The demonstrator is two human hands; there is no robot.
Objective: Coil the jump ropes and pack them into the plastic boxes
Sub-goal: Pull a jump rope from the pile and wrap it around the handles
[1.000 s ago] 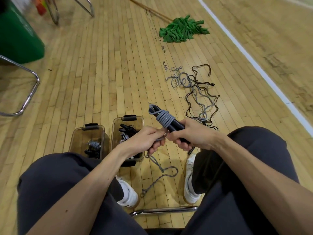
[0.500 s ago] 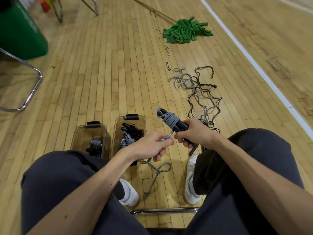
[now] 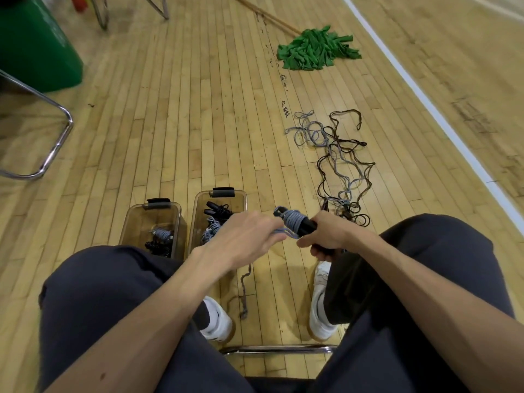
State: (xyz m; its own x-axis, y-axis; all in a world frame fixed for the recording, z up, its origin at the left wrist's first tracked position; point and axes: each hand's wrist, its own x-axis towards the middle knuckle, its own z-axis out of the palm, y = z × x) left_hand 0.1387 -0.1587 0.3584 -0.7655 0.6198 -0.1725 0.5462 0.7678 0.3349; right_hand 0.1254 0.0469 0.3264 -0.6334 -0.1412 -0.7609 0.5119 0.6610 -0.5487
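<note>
My right hand [image 3: 329, 236] grips the black handles of a grey jump rope [image 3: 293, 219], with grey cord wound around their upper end. My left hand [image 3: 246, 236] pinches the loose grey cord just left of the handles; the free tail [image 3: 243, 290] hangs down to the floor between my feet. Two clear plastic boxes stand on the floor ahead of my left knee: the left box [image 3: 136, 219] and the right box [image 3: 241, 198], each holding coiled ropes. A tangle of loose grey and dark ropes [image 3: 337, 154] lies on the floor ahead to the right.
I sit on a chair with a metal front bar [image 3: 278, 348]. A green mop [image 3: 314, 49] lies far ahead. A green bin [image 3: 34, 46] and chrome chair legs [image 3: 54, 148] stand at the left. A white court line [image 3: 425, 97] runs along the right.
My left hand has carried the cord further around the handles. The handles have tipped lower, toward the left, and the hanging tail has grown shorter and straighter.
</note>
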